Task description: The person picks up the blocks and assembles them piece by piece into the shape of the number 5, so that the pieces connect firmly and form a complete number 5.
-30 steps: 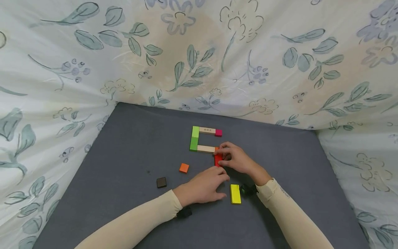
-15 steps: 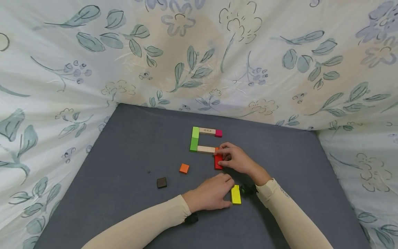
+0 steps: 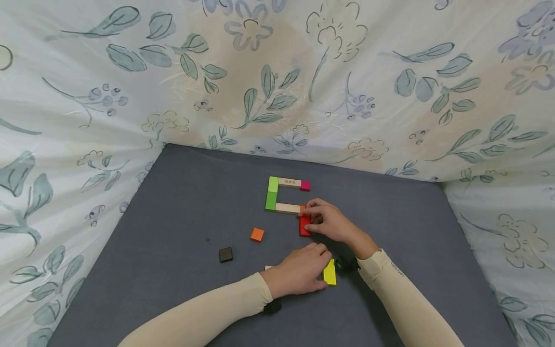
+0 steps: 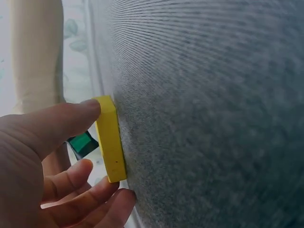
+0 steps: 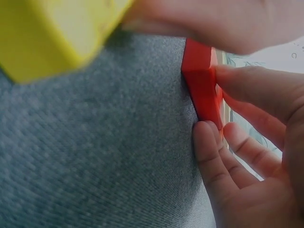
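Note:
My left hand (image 3: 299, 270) pinches a yellow block (image 3: 330, 273); in the left wrist view, the thumb is on one end of the yellow block (image 4: 111, 142) and fingertips touch the other. Just beyond, my right hand (image 3: 331, 221) holds a red block (image 3: 305, 227) by its ends between thumb and fingers, as the red block (image 5: 203, 80) in the right wrist view shows. The red block lies on the cloth, lined up below a small orange piece mostly hidden by the fingers. That piece meets a cream block (image 3: 287, 208).
A light green block (image 3: 272, 184), a green block (image 3: 270, 202), another cream block (image 3: 289, 182) and a pink cube (image 3: 305, 186) continue the bracket-shaped outline. Loose at left lie an orange block (image 3: 257, 234) and a dark brown block (image 3: 225, 254). A pale piece (image 3: 268, 267) peeks out behind the left wrist.
My left hand has moved right and slightly nearer, from beside the red block to the yellow block, which has shifted barely. My right hand stays at the red block.

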A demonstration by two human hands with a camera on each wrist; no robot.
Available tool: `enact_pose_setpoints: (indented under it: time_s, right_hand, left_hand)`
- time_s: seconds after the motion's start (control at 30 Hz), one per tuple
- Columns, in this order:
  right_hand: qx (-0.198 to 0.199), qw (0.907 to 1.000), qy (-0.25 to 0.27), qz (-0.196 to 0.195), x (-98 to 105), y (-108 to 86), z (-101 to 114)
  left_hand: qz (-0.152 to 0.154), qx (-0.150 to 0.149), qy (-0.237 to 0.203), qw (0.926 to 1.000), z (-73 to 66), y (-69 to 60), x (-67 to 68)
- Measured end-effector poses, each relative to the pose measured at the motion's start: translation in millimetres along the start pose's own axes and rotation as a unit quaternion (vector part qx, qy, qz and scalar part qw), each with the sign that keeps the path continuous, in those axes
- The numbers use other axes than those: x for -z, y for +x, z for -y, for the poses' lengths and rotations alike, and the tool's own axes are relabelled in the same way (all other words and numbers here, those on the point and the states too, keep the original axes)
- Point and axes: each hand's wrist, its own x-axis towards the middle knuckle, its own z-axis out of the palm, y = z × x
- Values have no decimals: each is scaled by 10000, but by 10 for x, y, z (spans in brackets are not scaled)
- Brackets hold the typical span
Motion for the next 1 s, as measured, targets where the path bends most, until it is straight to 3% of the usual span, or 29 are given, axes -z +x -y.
enact_pose_setpoints:
  time_s: [0.2, 0.4, 0.63, 0.87, 1.0]
  right_hand:
    - [8, 10000, 44, 6, 1, -4, 7]
    - [30, 10000, -10, -8, -5, 0, -2]
    - [21, 10000, 32, 5, 1, -9, 14]
    - [72, 10000, 41, -19, 2, -9, 5]
    - [-21, 10000, 33, -4, -1, -4, 4]
  left_hand:
    - [94, -36, -93, 9999, 53, -8, -7]
    - [81, -51, -619, 9980, 171, -33, 65]
    - [-117, -187, -1171, 9929, 393, -162, 218]
    - [-232, -281, -1338, 9903, 664, -265, 323]
    - [-93, -330, -1317, 9907, 799, -310, 349]
